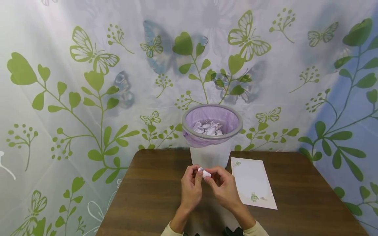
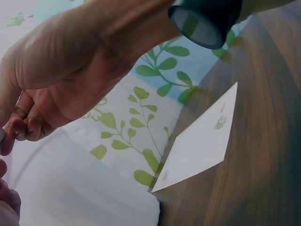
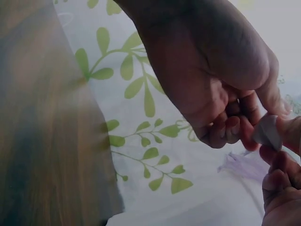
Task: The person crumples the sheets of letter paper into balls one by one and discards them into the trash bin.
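Note:
Both hands pinch a small crumpled piece of white paper [image 1: 205, 173] in front of the bin, between thumbs and fingertips. My left hand [image 1: 191, 188] has it from the left and my right hand [image 1: 225, 188] from the right. In the right wrist view the folded paper piece [image 3: 269, 133] shows grey between the fingertips of the two hands. Just behind the hands stands a white waste bin [image 1: 206, 154] with a grey rim and a purple liner [image 1: 195, 140]. Crumpled white paper scraps [image 1: 209, 127] lie inside it.
A flat sheet of pale paper [image 1: 252, 183] with green printed sprigs lies on the brown wooden table [image 1: 147, 193], right of the bin. Behind the table hangs a curtain [image 1: 133, 59] with green leaves and butterflies. Dark bands sit at both wrists.

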`<action>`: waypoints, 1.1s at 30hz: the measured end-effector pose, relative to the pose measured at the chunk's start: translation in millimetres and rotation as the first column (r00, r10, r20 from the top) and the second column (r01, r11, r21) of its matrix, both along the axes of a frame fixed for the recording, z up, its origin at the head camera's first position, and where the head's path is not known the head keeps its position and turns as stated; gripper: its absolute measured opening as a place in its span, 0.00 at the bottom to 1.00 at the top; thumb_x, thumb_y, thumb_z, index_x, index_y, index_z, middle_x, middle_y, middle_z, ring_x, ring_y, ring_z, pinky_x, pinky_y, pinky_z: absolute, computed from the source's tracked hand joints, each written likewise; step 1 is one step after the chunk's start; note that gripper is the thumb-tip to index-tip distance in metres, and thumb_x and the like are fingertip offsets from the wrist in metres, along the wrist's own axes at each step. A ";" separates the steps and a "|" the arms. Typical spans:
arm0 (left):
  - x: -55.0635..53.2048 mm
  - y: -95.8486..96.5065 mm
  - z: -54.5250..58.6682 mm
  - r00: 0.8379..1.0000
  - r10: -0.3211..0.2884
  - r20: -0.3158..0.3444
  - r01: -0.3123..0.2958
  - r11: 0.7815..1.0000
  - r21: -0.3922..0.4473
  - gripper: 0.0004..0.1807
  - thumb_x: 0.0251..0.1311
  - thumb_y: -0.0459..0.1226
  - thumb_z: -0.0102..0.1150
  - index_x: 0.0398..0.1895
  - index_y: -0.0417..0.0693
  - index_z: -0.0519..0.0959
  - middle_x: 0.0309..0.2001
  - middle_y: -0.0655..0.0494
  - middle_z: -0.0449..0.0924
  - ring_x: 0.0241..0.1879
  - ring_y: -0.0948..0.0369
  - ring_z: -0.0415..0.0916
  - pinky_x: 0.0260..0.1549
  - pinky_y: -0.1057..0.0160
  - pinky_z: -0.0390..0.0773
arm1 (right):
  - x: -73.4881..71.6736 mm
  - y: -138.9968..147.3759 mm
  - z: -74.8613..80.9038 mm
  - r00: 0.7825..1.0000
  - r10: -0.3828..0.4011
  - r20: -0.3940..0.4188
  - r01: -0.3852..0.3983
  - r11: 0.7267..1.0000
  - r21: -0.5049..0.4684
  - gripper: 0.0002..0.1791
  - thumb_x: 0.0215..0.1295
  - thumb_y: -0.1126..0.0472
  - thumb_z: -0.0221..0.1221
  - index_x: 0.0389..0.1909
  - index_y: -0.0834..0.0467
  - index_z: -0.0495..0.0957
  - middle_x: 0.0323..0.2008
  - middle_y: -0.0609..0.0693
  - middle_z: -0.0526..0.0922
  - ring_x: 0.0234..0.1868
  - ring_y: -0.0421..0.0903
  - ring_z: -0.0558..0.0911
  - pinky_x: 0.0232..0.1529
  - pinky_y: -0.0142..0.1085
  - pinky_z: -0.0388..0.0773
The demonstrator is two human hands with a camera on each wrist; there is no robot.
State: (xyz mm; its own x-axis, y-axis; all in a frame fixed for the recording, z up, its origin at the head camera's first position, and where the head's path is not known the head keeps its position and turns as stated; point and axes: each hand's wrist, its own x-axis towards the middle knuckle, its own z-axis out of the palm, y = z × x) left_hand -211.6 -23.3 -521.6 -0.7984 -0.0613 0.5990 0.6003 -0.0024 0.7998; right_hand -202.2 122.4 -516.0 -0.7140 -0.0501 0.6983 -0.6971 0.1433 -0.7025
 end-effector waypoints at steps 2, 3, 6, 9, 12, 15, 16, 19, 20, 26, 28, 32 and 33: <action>-0.3 0.8 -0.8 1.000 0.004 -0.021 -0.004 1.000 -0.002 0.03 0.77 0.28 0.61 0.48 0.36 0.81 0.40 0.45 0.82 0.37 0.67 0.79 0.32 0.67 0.83 | 0.2 -1.1 -0.9 1.000 -0.021 -0.014 0.021 1.000 -0.002 0.14 0.66 0.77 0.71 0.49 0.61 0.87 0.35 0.56 0.88 0.28 0.40 0.79 0.25 0.28 0.78; -0.5 1.2 -1.0 0.999 0.005 -0.031 -0.005 1.000 -0.003 0.03 0.77 0.28 0.61 0.47 0.35 0.81 0.39 0.45 0.82 0.37 0.67 0.79 0.31 0.69 0.82 | 0.4 -1.7 -1.2 0.999 -0.036 -0.023 0.036 0.999 -0.004 0.15 0.65 0.77 0.71 0.48 0.61 0.87 0.34 0.55 0.88 0.27 0.40 0.78 0.25 0.28 0.77; 0.3 2.1 -0.9 0.999 0.007 -0.044 -0.008 1.000 -0.011 0.03 0.77 0.28 0.61 0.47 0.35 0.81 0.38 0.45 0.82 0.35 0.66 0.78 0.29 0.70 0.81 | 1.8 -3.9 -1.4 0.996 -0.079 -0.051 0.078 0.997 -0.014 0.14 0.63 0.78 0.72 0.46 0.60 0.88 0.32 0.53 0.88 0.25 0.39 0.77 0.22 0.27 0.75; 0.9 2.7 0.2 0.998 0.016 -0.057 -0.017 1.000 -0.024 0.04 0.77 0.29 0.62 0.46 0.35 0.81 0.37 0.45 0.82 0.34 0.64 0.78 0.28 0.69 0.81 | 2.4 -5.8 -1.2 0.993 -0.096 -0.072 0.093 0.995 -0.036 0.14 0.62 0.79 0.73 0.45 0.61 0.88 0.31 0.54 0.88 0.23 0.39 0.76 0.20 0.27 0.74; 0.9 2.6 1.4 0.998 0.030 -0.062 -0.032 0.999 -0.036 0.04 0.77 0.29 0.62 0.46 0.35 0.81 0.36 0.45 0.83 0.32 0.62 0.79 0.27 0.69 0.80 | 2.3 -7.0 -0.2 0.992 -0.101 -0.080 0.097 0.994 -0.047 0.13 0.62 0.79 0.72 0.43 0.61 0.88 0.31 0.55 0.89 0.22 0.39 0.77 0.20 0.27 0.75; 0.0 0.5 0.9 1.000 0.026 -0.016 -0.026 0.999 -0.038 0.04 0.77 0.31 0.62 0.47 0.37 0.82 0.36 0.46 0.85 0.32 0.62 0.79 0.28 0.69 0.81 | 1.4 -5.8 1.4 0.993 -0.096 -0.065 0.094 0.995 -0.040 0.13 0.62 0.80 0.72 0.43 0.62 0.89 0.33 0.56 0.91 0.23 0.39 0.79 0.22 0.28 0.77; -0.4 -0.9 0.3 1.000 0.014 0.002 -0.014 0.999 -0.038 0.04 0.77 0.31 0.63 0.47 0.37 0.83 0.36 0.46 0.86 0.32 0.62 0.80 0.29 0.69 0.81 | 1.1 -4.6 1.9 0.995 -0.091 -0.050 0.090 0.995 -0.035 0.13 0.62 0.79 0.72 0.43 0.61 0.89 0.33 0.57 0.91 0.24 0.39 0.81 0.23 0.28 0.79; -2.5 -6.8 -1.6 0.999 -0.040 0.036 0.042 0.998 -0.041 0.06 0.77 0.31 0.63 0.52 0.39 0.84 0.43 0.45 0.87 0.40 0.63 0.83 0.38 0.71 0.86 | -0.1 1.1 3.5 0.998 -0.060 0.033 0.061 0.998 -0.027 0.11 0.65 0.76 0.72 0.44 0.60 0.89 0.35 0.57 0.92 0.27 0.38 0.83 0.27 0.30 0.83; -3.7 -9.2 -2.1 0.998 -0.062 0.021 0.063 0.997 -0.044 0.08 0.77 0.30 0.63 0.54 0.39 0.84 0.46 0.43 0.87 0.43 0.62 0.84 0.42 0.71 0.87 | -0.9 3.4 3.7 0.997 -0.048 0.068 0.049 0.998 -0.025 0.10 0.66 0.74 0.72 0.44 0.59 0.90 0.35 0.57 0.92 0.28 0.38 0.84 0.29 0.30 0.84; -12.7 -24.1 1.2 0.949 -0.187 -0.253 0.158 0.979 -0.129 0.21 0.70 0.19 0.63 0.64 0.34 0.81 0.57 0.33 0.82 0.50 0.46 0.85 0.52 0.57 0.90 | -5.0 17.5 10.5 0.956 -0.003 0.292 0.027 0.997 -0.076 0.06 0.71 0.69 0.70 0.47 0.64 0.89 0.32 0.51 0.89 0.29 0.38 0.81 0.31 0.30 0.82; -15.1 -28.4 4.2 0.923 -0.194 -0.333 0.131 0.971 -0.201 0.23 0.67 0.18 0.64 0.65 0.34 0.82 0.59 0.36 0.84 0.47 0.47 0.86 0.49 0.57 0.91 | -6.3 21.2 14.2 0.928 0.038 0.371 0.012 0.992 -0.129 0.08 0.73 0.69 0.69 0.48 0.68 0.88 0.32 0.48 0.88 0.29 0.38 0.80 0.30 0.30 0.80; -17.3 -35.1 9.2 0.896 -0.179 -0.406 0.046 0.947 -0.316 0.25 0.65 0.22 0.71 0.66 0.38 0.84 0.63 0.41 0.86 0.50 0.50 0.86 0.50 0.62 0.89 | -6.8 26.1 18.6 0.840 0.221 0.496 -0.092 0.958 -0.272 0.12 0.76 0.66 0.67 0.51 0.72 0.87 0.33 0.43 0.89 0.31 0.38 0.80 0.33 0.29 0.80; -17.7 -36.2 9.7 0.893 -0.177 -0.414 0.032 0.942 -0.334 0.26 0.64 0.22 0.72 0.65 0.38 0.84 0.63 0.42 0.87 0.51 0.50 0.86 0.51 0.62 0.88 | -6.6 26.8 18.6 0.814 0.274 0.512 -0.122 0.943 -0.309 0.11 0.76 0.67 0.66 0.51 0.71 0.87 0.34 0.43 0.90 0.32 0.37 0.81 0.34 0.28 0.80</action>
